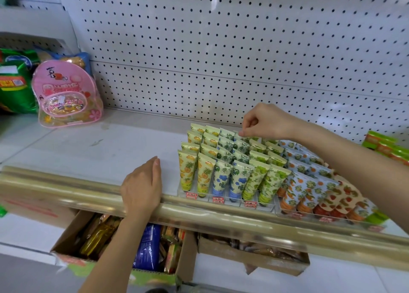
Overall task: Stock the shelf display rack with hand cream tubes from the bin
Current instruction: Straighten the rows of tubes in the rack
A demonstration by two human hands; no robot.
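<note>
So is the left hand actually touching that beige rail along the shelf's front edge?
Touching. The head view shows the left hand lying palm-down across the beige rail, its wrist draped over the rail with no gap between them.

Shop, pegboard shelving (221,49), price-tagged tubes (223,175)

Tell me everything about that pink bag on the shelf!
The pink bag is glossy see-through plastic with a rounded top, pink trim, flower prints and writing. A clear front pocket shows yellowish wrapped things inside. It stands tilted back on the white shelf at the left, leaning on a blue packet, with a green packet beside it.
</note>
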